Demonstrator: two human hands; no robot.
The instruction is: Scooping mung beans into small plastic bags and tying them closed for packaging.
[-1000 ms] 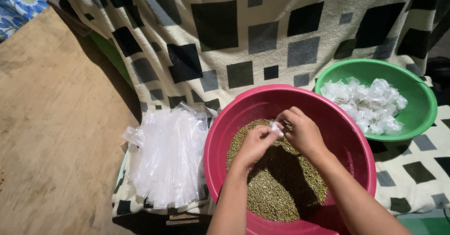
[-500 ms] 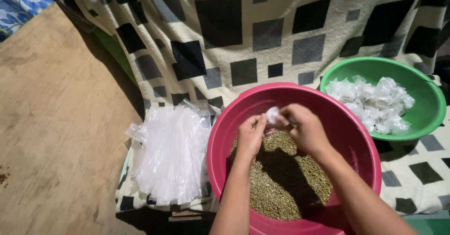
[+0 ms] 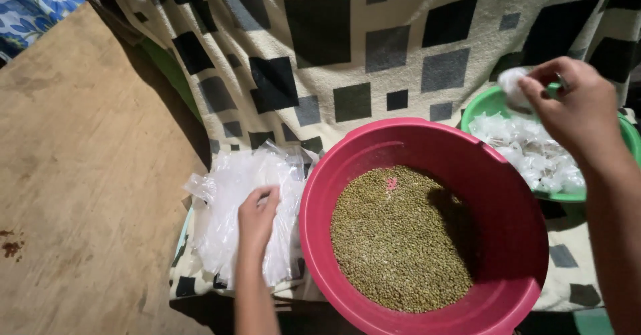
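A red basin (image 3: 400,141) in front of me holds green mung beans (image 3: 400,235). My left hand (image 3: 257,215) rests fingers-down on a pile of clear plastic bags (image 3: 224,195) left of the basin. My right hand (image 3: 571,104) is up over the green bowl (image 3: 484,101) at the right, pinching a small filled plastic packet (image 3: 514,84). The green bowl holds several similar tied packets (image 3: 534,154).
A cream cloth with black and grey squares (image 3: 347,48) covers the surface under the bowls and rises behind them. Bare wooden boarding (image 3: 73,175) lies to the left. A blue floral fabric (image 3: 33,1) shows at the top left corner.
Both hands were together over the red basin with a small packet. My right hand has carried the packet over the green bowl, and my left hand has moved onto the bag pile.
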